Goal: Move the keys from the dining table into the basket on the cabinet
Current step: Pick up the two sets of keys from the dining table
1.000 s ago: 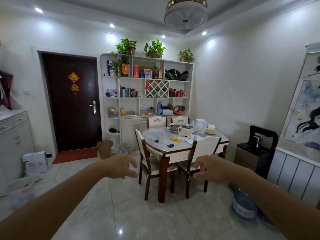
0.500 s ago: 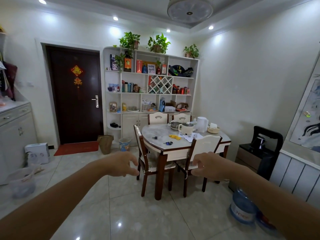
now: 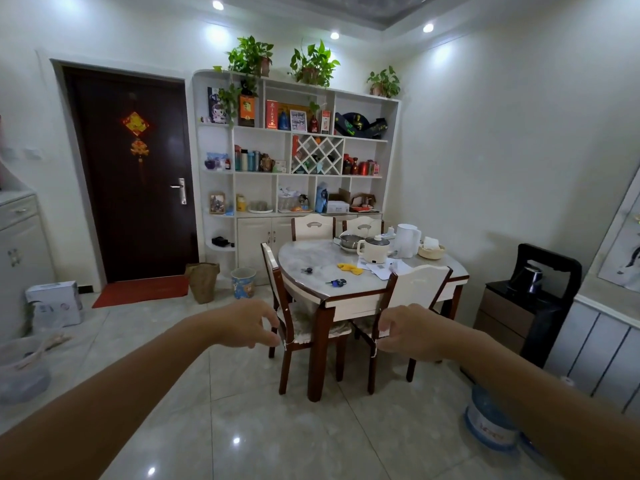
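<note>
Keys [image 3: 338, 282] on dining table [image 3: 311, 258], apparently untouched

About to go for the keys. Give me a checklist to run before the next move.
1. Keys located: two sets lie on the table, blue keys near the front edge, dark keys further back: ok.
2. Left hand empty: ok.
3. Right hand empty: ok.
4. Keys within reach: hands short of the table: not ok.
5. Floor to the table clear: ok.
6. Basket on the cabinet located: cannot tell.
</note>
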Action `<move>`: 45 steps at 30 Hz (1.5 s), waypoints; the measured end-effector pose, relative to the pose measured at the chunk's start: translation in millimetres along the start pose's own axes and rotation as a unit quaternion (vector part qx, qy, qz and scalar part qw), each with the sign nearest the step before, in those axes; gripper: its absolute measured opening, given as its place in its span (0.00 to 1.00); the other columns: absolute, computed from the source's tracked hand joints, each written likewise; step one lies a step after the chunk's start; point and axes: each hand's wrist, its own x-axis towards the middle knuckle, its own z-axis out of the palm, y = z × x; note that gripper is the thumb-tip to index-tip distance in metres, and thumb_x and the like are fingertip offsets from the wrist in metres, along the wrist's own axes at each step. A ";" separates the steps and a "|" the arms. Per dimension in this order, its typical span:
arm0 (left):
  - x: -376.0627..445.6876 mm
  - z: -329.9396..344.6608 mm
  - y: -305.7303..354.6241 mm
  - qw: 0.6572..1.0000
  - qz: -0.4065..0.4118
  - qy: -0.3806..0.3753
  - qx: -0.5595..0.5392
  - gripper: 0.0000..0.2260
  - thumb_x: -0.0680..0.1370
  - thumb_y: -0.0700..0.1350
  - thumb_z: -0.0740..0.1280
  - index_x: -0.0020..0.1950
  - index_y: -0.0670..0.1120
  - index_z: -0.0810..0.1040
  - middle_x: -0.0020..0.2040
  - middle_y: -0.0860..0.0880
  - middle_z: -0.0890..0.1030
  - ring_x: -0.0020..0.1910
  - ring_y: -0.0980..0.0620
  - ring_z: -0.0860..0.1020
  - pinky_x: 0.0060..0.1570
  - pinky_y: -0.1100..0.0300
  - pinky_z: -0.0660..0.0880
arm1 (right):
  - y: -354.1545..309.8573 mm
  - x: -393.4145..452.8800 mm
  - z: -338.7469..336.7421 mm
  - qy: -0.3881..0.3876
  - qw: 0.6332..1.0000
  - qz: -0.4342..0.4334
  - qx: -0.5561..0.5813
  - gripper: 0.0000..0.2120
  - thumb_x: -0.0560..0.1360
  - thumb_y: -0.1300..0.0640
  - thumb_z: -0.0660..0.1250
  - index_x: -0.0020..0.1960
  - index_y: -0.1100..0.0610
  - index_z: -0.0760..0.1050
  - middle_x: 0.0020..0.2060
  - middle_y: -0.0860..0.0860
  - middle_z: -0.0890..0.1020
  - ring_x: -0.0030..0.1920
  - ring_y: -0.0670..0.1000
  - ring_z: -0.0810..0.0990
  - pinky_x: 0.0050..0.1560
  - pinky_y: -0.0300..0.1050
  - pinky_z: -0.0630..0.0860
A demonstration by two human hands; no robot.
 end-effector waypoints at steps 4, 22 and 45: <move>56.1 -31.2 -30.2 1.000 0.018 -0.007 0.010 0.19 0.76 0.52 0.69 0.64 0.47 0.75 0.46 0.51 0.80 0.45 0.53 0.82 0.48 0.59 0.79 | -0.7 59.6 -8.4 0.001 1.000 0.013 -0.006 0.15 0.74 0.43 0.65 0.56 0.51 0.74 0.48 0.49 0.79 0.47 0.49 0.78 0.51 0.49 0.79; 327.8 -125.8 -126.0 0.998 0.055 -0.007 0.025 0.14 0.75 0.52 0.70 0.59 0.49 0.80 0.40 0.57 0.79 0.40 0.59 0.79 0.36 0.68 0.72 | 55.3 345.0 -33.6 0.006 0.999 0.050 0.021 0.18 0.75 0.43 0.66 0.61 0.49 0.73 0.51 0.49 0.78 0.48 0.48 0.77 0.50 0.45 0.76; 756.4 -198.1 -197.5 0.999 0.025 -0.033 -0.017 0.19 0.74 0.53 0.72 0.62 0.49 0.77 0.45 0.54 0.80 0.45 0.53 0.83 0.44 0.63 0.78 | 231.3 735.9 -44.1 -0.013 0.999 0.029 0.016 0.18 0.75 0.44 0.65 0.61 0.52 0.72 0.57 0.50 0.78 0.48 0.49 0.73 0.47 0.44 0.69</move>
